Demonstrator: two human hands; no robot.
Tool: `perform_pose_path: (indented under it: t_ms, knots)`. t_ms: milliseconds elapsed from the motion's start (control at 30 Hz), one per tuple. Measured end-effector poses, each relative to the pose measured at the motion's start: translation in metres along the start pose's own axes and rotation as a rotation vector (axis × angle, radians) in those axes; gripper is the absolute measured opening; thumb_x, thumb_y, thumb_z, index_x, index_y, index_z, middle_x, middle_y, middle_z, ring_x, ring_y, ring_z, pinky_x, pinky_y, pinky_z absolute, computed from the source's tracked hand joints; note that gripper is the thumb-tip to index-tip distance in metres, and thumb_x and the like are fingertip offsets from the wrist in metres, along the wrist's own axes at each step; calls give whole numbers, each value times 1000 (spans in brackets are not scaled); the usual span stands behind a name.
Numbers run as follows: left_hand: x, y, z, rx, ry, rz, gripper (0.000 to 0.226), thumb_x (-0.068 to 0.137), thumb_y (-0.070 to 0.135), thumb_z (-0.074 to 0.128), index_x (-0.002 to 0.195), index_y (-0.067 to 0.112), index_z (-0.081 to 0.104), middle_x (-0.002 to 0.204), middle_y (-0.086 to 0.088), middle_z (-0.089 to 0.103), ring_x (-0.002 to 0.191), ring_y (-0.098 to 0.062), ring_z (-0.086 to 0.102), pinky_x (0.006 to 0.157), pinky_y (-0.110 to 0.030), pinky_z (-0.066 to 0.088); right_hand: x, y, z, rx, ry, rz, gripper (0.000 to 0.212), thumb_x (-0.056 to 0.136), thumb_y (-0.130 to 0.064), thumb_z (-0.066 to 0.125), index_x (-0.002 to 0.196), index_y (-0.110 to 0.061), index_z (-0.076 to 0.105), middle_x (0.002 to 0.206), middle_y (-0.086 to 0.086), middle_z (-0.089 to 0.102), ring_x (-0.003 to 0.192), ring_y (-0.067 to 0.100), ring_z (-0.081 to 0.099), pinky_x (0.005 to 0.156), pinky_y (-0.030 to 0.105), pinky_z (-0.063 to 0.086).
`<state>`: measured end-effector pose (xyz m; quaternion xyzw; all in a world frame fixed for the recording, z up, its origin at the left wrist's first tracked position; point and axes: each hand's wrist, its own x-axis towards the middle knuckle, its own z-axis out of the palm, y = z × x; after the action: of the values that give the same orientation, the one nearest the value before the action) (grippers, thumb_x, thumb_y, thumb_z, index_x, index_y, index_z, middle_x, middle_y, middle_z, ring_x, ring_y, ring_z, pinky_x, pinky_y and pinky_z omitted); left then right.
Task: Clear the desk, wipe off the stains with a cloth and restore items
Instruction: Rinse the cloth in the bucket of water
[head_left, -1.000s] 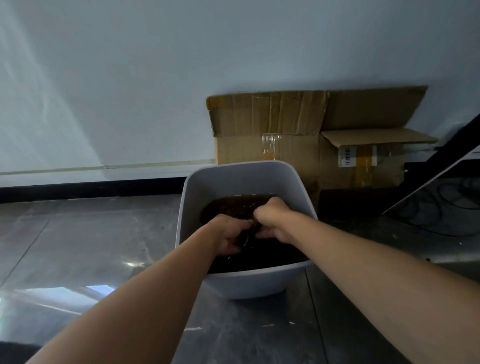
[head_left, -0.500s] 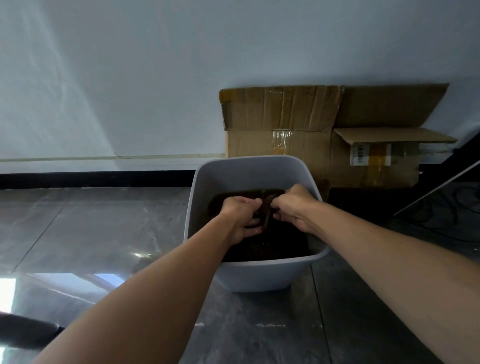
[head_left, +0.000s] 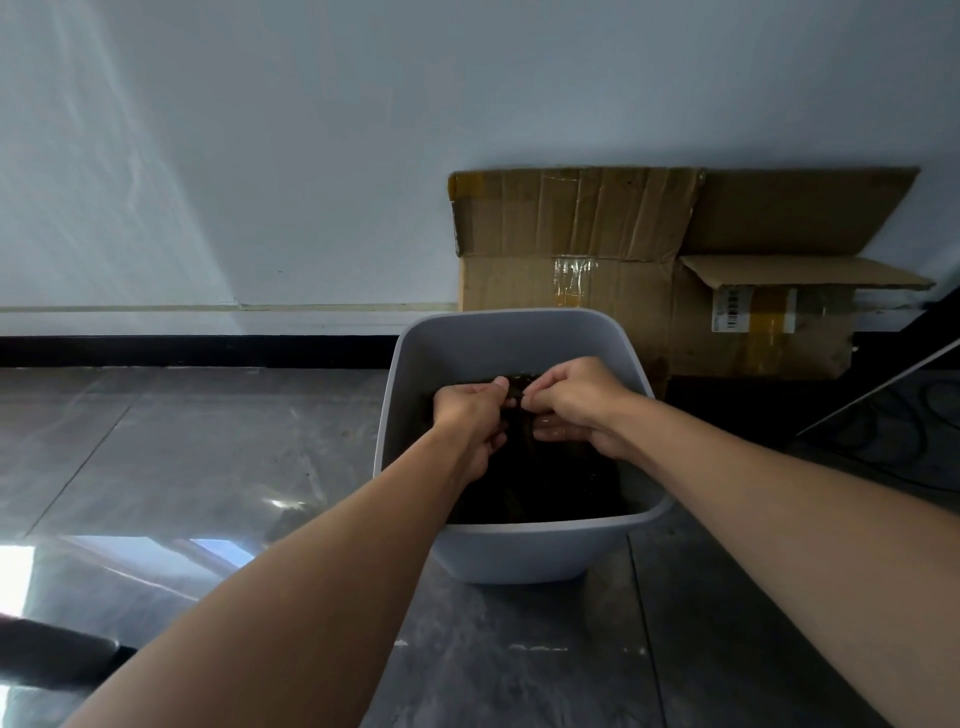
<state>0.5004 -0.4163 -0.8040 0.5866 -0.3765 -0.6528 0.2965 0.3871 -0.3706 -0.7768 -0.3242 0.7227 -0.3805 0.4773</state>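
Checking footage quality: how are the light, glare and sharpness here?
Head view: dim room; bright glare on the floor at lower left; the cloth nearly vanishes against the dark inside of the tub; edges look sharp, no clear motion blur.

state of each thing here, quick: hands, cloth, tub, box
left hand: grips the cloth
right hand: pinches the same cloth
cloth: dark, bunched between both hands, inside the tub
tub: upright, partly filled with dark liquid
cardboard box: flaps open
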Motion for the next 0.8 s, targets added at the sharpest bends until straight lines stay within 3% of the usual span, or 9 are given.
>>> perform_pose_path:
  t_ms: [167,300,400,567,600,667,700,733,800]
  knots:
    - [-1,1,-1,44,-52,100,17,104,21,50,97,16,65,87,-4,66,79,-18,59,63,-29,47,3,-2,5,82,-38,7,16,94,-18,66,106,-13,57,105,13,68,86,25,70,72,34,60]
    - [-5,2,-1,130,-79,134,24,105,20,47,87,15,62,73,-1,60,68,-14,55,55,-25,42,5,2,8,80,7,6,15,92,-13,69,104,-5,68,90,10,70,76,19,63,65,29,53]
    - [-4,0,4,82,-2,112,23,104,19,44,100,8,65,91,-10,68,78,-19,63,55,-24,46,6,2,12,125,81,29,6,95,-11,63,99,-10,68,94,9,68,84,21,64,70,33,55]
    - [4,5,-7,-110,162,26,37,106,21,36,136,5,50,120,-12,63,80,-17,58,76,-34,55,14,1,7,174,240,154,27,100,-3,41,122,-13,54,116,11,61,104,29,61,80,43,59]
    - [-3,12,-10,-79,201,23,40,106,27,39,138,6,49,128,-11,60,92,-19,60,81,-32,53,16,1,5,218,251,177,32,100,-1,38,127,-14,50,119,12,59,106,31,61,82,47,59]
    - [-7,9,-11,422,243,127,39,104,38,44,134,14,52,131,-8,57,116,-24,57,98,-33,46,19,1,2,301,261,198,36,101,-2,36,133,-15,46,122,13,58,109,33,60,84,52,58]
    - [2,9,-11,193,240,76,32,105,34,43,131,19,51,128,-7,57,116,-25,56,101,-37,45,20,1,2,302,268,196,35,102,-4,35,133,-14,47,122,13,58,109,33,60,85,52,58]
    - [7,6,-11,-7,231,44,26,105,27,39,128,20,49,125,-9,57,110,-26,57,100,-43,46,22,2,1,251,278,176,33,103,-7,34,131,-12,49,121,13,59,109,32,60,87,50,57]
    - [7,7,-11,196,189,129,24,103,23,40,125,15,45,122,-14,58,99,-26,56,93,-44,50,25,5,-4,-48,294,49,30,106,-15,33,125,-6,54,112,10,61,101,24,58,85,38,53]
